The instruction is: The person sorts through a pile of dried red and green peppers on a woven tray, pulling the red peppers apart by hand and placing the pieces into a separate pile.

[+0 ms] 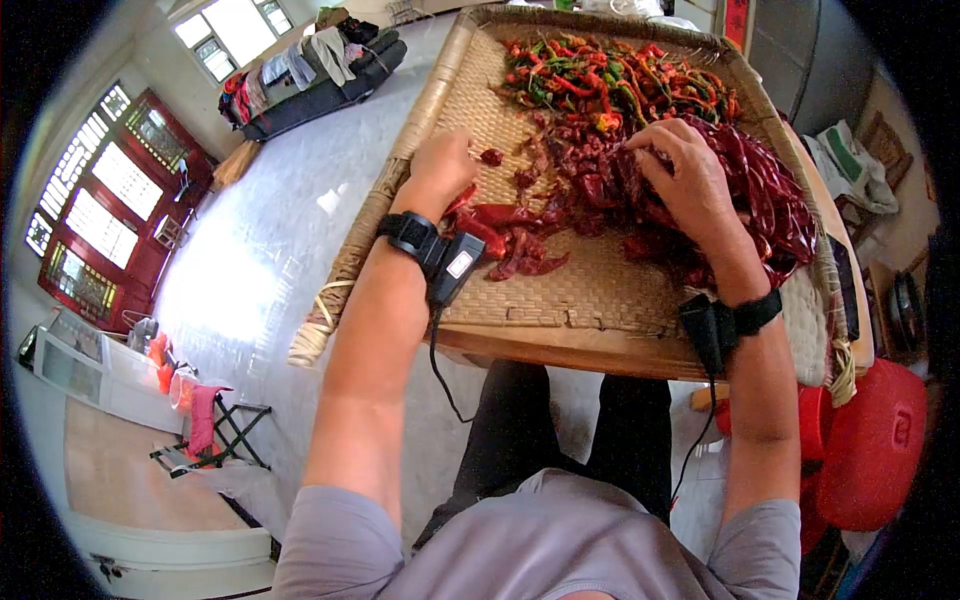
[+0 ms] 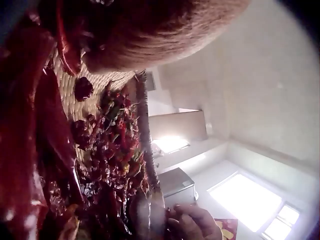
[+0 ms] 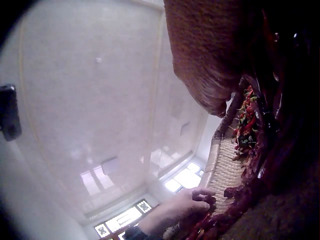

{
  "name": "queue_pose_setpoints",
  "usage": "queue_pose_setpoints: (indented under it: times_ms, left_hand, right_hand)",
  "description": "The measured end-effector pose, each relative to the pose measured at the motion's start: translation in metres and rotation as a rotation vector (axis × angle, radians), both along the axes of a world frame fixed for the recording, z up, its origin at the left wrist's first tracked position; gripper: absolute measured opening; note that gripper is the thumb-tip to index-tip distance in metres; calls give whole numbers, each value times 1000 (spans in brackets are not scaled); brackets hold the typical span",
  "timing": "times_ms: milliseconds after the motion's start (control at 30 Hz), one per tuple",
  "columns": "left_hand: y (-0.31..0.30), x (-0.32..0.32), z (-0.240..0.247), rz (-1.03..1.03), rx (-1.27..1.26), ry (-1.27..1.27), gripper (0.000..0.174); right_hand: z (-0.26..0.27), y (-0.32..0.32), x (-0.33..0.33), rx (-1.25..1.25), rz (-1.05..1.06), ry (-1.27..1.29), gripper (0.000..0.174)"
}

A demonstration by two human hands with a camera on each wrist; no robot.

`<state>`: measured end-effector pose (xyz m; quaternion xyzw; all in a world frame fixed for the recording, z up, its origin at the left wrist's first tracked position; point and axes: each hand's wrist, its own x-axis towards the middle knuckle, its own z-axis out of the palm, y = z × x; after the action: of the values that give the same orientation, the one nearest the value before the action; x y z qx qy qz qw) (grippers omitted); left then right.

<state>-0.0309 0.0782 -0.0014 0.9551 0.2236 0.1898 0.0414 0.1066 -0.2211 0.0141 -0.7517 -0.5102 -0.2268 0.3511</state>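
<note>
Reaching with right hand [image 1: 685, 175] over dark peppers [image 1: 770, 200] at right, left hand [image 1: 440, 168] near red peppers [image 1: 512, 218] at left. Cannot tell either grip, pinching or spread. Kept on rimmed tray [image 1: 590, 285], likely against spills.

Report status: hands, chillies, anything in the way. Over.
Left hand over left side of tray, right hand at dark chillies; both grips unclear. Red-green chillies at far end. No obstruction seen near either hand.

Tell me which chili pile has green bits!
The farthest chili pile on the woven tray: it mixes green with red, while the nearer piles look all red.
</note>
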Motion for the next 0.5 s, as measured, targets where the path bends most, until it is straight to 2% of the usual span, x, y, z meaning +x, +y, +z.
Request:
queue_pose_setpoints:
  times_ms: [200,400,500]
  left_hand:
    - [11,7,-12,-226,43,-136,27]
    - [2,6,-17,-193,130,-24,29]
    - [-4,6,-16,-140,45,-39,25]
  right_hand:
    - [0,0,-1,0,35,-28,13]
    - [-1,0,-2,-2,67,22,13]
    - [-1,-1,-3,-8,77,45,14]
